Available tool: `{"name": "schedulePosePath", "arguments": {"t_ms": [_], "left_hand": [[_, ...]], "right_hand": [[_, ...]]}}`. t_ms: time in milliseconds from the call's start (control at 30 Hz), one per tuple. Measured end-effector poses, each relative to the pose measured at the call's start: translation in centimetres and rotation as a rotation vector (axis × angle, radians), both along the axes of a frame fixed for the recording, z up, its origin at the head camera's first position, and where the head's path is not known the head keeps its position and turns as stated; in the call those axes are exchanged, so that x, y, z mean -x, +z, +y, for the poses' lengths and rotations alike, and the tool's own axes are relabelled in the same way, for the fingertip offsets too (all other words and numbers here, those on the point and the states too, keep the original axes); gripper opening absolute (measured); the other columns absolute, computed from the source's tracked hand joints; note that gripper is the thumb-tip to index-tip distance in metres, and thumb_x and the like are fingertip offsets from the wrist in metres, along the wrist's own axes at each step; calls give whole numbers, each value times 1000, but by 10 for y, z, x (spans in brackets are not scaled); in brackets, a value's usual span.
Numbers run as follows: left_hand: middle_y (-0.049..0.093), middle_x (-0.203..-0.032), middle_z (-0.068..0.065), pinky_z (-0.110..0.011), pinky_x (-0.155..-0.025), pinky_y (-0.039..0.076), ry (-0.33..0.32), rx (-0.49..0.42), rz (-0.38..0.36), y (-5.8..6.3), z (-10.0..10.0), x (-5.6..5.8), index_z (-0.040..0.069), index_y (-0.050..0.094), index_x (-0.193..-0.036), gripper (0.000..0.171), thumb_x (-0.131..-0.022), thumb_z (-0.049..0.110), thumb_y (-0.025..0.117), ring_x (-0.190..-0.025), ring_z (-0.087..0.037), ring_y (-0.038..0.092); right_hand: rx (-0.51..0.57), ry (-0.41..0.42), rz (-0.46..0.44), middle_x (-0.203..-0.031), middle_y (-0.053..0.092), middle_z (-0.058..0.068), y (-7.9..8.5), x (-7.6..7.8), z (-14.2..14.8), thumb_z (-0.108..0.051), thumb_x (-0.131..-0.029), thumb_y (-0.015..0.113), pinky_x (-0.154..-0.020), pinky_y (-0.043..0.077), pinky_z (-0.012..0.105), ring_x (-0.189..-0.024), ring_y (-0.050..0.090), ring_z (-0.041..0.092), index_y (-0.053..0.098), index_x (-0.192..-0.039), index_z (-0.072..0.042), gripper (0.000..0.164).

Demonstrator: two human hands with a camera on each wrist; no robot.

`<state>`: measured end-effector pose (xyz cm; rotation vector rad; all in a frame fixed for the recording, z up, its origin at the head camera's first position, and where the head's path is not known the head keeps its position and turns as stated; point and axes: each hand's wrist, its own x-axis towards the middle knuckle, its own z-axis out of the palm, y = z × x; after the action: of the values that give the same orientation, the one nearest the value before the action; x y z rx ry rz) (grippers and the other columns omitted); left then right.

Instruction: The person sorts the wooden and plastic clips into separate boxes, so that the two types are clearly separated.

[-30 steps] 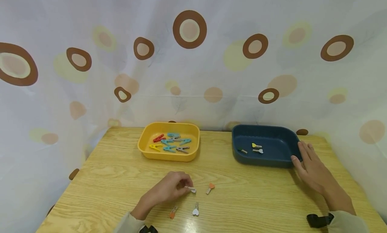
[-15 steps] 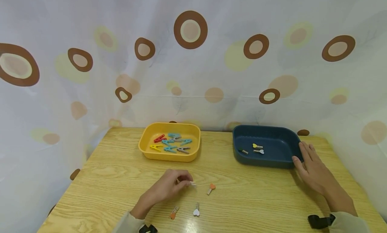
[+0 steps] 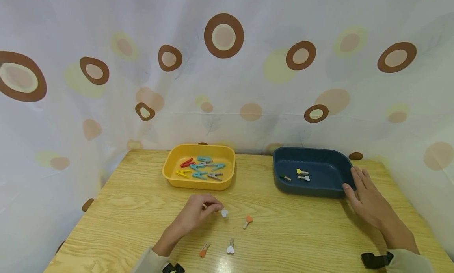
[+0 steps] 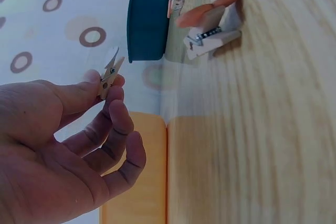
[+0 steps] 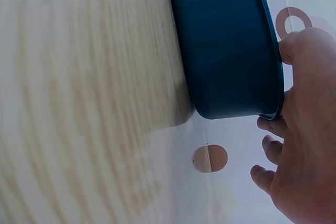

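Observation:
Between thumb and fingertips my left hand (image 3: 196, 213) pinches a small wooden clothespin with a white heart (image 3: 224, 213). In the left wrist view this clothespin (image 4: 109, 78) is raised off the table, its wooden legs and spring showing. To its right lies an orange-heart clothespin (image 3: 247, 221); nearer me are a second white-heart clothespin (image 3: 230, 247) and another orange-heart one (image 3: 204, 250). My right hand (image 3: 369, 204) rests on the right edge of the dark blue tray (image 3: 308, 191), its thumb touching the rim (image 5: 270, 24) in the right wrist view.
Inside the blue tray lie a yellow-heart clothespin (image 3: 302, 171), a white-heart one (image 3: 304, 178) and a dark green one (image 3: 285, 178). A yellow tray (image 3: 198, 184) at back left holds several plastic clips. Behind the wooden table (image 3: 142, 210) hangs a patterned curtain (image 3: 255, 88).
My left hand has moved slightly away from me and left with the white-heart clothespin, whose heart now faces up into view. My right hand stays on the blue tray.

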<state>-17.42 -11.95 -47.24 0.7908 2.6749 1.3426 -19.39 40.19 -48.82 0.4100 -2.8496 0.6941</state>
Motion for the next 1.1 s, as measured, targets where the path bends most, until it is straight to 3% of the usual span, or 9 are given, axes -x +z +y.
{"name": "schedulePosePath", "arguments": {"t_ms": [267, 567, 800, 1100], "left_hand": [[75, -84, -5, -24, -62, 54, 13, -26, -42, 2, 4, 0, 8, 80, -94, 18, -102, 15, 66, -73, -20, 68], [78, -94, 0, -24, -67, 56, -14, -76, -112, 3, 7, 0, 7, 83, -100, 13, -96, 15, 73, -77, -15, 71], [74, -97, 4, -24, -70, 59, -19, -65, -39, 8, 20, 4, 12, 82, -100, 10, -96, 13, 73, -86, -10, 69], [76, -98, 2, -22, -70, 57, -35, -26, 53, 26, 56, 20, 12, 80, -103, 10, -99, 15, 71, -85, -8, 69]], "right_hand": [[3, -4, -3, -167, -3, 30, -2, 0, 3, -29, -113, 35, -119, -5, 65, -153, -15, 44, 0, -162, 6, 69], [2, -9, 1, -168, -4, 27, -2, -2, 3, -29, -113, 35, -119, -4, 65, -154, -15, 42, 0, -162, 3, 69], [5, -11, -4, -168, -3, 28, 2, -1, -1, -29, -113, 35, -118, -1, 67, -154, -13, 44, 1, -162, 5, 68], [6, -21, -10, -168, 0, 30, 3, -1, -3, -29, -113, 36, -118, 2, 69, -153, -11, 46, 2, -162, 6, 68]]}}
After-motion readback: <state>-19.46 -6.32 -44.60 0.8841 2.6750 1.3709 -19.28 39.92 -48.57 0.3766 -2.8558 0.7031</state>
